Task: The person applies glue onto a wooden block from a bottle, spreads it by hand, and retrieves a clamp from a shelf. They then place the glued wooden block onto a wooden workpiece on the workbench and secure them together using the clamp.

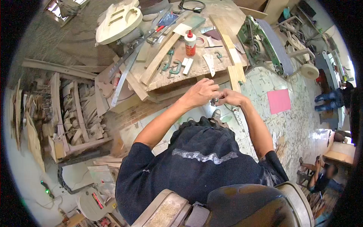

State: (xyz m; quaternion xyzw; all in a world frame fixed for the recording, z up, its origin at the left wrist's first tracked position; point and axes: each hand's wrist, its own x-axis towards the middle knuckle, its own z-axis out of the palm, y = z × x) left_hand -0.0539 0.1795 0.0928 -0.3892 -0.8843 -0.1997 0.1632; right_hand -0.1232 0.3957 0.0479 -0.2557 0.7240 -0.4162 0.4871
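My left hand [200, 93] and my right hand [231, 98] meet in front of the workbench's near edge, fingers bent and pinched together. A small dark thing [214, 101] shows between the fingertips, too small and covered to name. On the bench [196, 80] just beyond lies a pale pointed piece of wood [208, 64]. Left of it are two white blocks [186, 66] and a green C-clamp [176, 67]. A white and red glue bottle [190, 43] with a red cap stands upright behind them. Another small green clamp [219, 55] lies to the right.
Long wood strips [165, 56] lie across the bench. A guitar body [119, 22] is at back left. A green belt sander [266, 45] stands right. Wood offcuts [77, 109] fill a rack at left. A pink sheet [278, 101] lies on the floor; another person [321, 176] sits at lower right.
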